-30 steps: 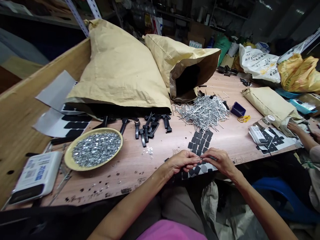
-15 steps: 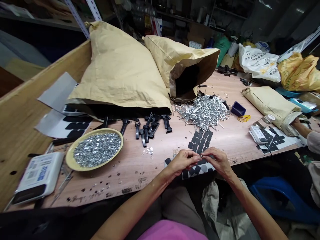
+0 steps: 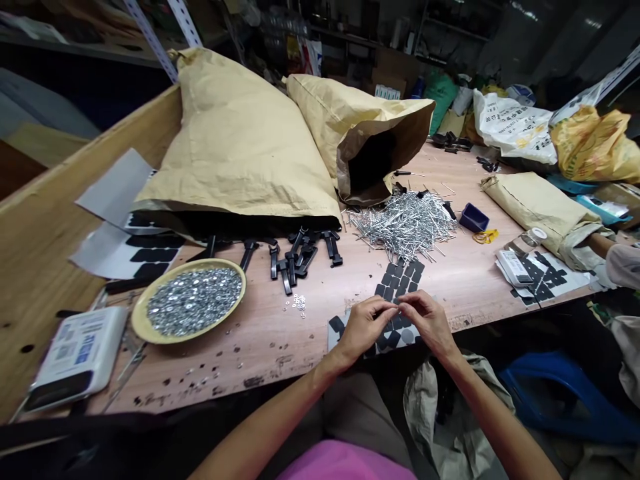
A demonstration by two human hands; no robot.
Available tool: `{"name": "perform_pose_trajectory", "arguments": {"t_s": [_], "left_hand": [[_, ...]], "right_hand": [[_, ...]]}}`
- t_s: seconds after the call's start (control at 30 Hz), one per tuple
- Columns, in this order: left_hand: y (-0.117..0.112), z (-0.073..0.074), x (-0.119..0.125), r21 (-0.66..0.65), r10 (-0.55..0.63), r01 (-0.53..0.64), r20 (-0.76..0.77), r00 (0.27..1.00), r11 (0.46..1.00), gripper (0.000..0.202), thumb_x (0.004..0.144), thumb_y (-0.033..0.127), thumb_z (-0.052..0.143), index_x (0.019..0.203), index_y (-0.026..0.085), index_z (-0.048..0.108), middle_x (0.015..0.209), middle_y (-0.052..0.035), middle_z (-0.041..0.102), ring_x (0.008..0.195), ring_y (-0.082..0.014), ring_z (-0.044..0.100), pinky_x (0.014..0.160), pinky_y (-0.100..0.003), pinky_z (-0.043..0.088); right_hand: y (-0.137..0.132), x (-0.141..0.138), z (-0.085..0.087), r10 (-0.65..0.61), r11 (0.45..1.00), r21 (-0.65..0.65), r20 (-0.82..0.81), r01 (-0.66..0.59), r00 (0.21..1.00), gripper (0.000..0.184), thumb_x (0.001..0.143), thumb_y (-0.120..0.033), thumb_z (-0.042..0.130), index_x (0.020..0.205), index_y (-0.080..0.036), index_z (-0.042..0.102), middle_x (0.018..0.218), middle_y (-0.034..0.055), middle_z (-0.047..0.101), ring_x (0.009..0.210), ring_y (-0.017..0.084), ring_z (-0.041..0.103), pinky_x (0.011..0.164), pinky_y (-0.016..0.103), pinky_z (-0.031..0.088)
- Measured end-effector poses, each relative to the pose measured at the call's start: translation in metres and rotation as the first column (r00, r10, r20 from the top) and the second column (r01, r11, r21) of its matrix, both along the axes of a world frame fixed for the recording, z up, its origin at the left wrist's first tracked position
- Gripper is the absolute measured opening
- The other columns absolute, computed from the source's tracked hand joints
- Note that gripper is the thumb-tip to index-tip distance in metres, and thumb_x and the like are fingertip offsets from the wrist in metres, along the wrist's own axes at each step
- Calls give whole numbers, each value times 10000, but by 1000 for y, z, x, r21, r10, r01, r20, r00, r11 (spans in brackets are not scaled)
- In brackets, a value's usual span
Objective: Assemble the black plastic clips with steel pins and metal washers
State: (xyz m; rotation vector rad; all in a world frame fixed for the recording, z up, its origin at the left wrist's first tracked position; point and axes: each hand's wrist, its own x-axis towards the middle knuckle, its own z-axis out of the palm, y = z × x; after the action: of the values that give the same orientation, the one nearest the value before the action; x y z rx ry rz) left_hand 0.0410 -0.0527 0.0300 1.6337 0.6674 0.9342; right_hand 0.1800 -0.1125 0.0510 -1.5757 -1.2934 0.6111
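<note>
My left hand and my right hand meet fingertip to fingertip above the near edge of the table. Both are pinched closed; whatever lies between the fingers is too small to make out. Beneath them is a pale sheet with black pads, and more black pads lie in rows just beyond. Farther back spreads a heap of thin metal pins. Left of my hands are a few loose washers, a yellow bowl full of washers, and several black plastic clips.
Large paper sacks stand along the back, one gaping open. A white scale-like box sits at the left. To the right are a small dark-blue tray, a lidded jar and another person's arm reaching into a paper bag.
My fingertips have drawn closer together, and both hands have turned slightly over the same spot. At the right, the other person's hand has gone deeper into the paper bag.
</note>
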Motion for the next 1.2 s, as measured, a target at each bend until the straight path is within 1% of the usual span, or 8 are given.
{"name": "perform_pose_trajectory", "arguments": {"t_s": [0.07,0.17,0.27,0.53,0.67,0.77,0.87,1.2], "left_hand": [[1,3,1,-211,-30,41,54,998,977,255,765,377,618,723,137,695,634,-19,609,567,-104,533,534,-213,417],[2,5,0,-473,-63,126,146,987,872,364,694,471,659,760,113,686,511,37,492,431,-53,379,416,-186,299],[4,6,-2,-548,-75,164,181,981,820,416,649,498,685,776,101,683,492,54,451,407,-37,321,395,-179,247],[10,10,-8,-183,-90,89,5,996,979,194,748,321,625,736,153,721,674,-29,639,640,-125,566,594,-219,435],[9,7,-10,-51,-114,111,-61,992,992,170,786,273,597,749,164,722,666,-30,654,622,-127,590,576,-213,452],[2,3,-8,135,-16,23,-52,999,991,182,826,248,557,795,165,716,706,-45,663,647,-133,601,600,-221,468],[-3,-1,-5,281,64,-55,-25,998,958,212,860,226,505,849,165,708,742,-59,661,669,-136,604,614,-229,474],[7,9,-8,79,-39,45,-72,997,996,153,801,239,582,759,173,713,719,-48,683,668,-146,617,624,-235,473]], "right_hand": [[1,-1,3,6,998,62,39,-8,999,167,793,-360,607,762,-206,662,742,29,636,682,149,607,604,256,491],[2,-4,6,44,994,102,63,-51,997,170,834,-335,562,823,-221,688,795,39,650,703,145,620,646,264,504],[2,-3,9,102,992,72,-13,-100,995,186,839,-342,558,892,-230,697,821,40,657,692,138,632,655,267,515],[5,10,15,129,982,-124,-128,-145,983,247,687,-437,698,714,-192,687,655,16,643,568,128,579,516,237,460],[5,12,17,145,980,-133,-12,-146,989,248,695,-436,686,661,-192,664,617,9,622,557,126,554,513,235,437],[3,8,13,108,987,-126,67,-99,992,262,734,-435,646,644,-189,641,602,2,598,549,120,535,510,230,428],[0,4,8,53,987,-155,1,-52,999,303,767,-471,594,681,-183,626,588,-8,576,505,109,515,476,222,421],[0,11,13,148,985,-92,46,-143,988,235,769,-431,623,767,-203,680,723,26,607,633,136,576,529,237,465]]}}
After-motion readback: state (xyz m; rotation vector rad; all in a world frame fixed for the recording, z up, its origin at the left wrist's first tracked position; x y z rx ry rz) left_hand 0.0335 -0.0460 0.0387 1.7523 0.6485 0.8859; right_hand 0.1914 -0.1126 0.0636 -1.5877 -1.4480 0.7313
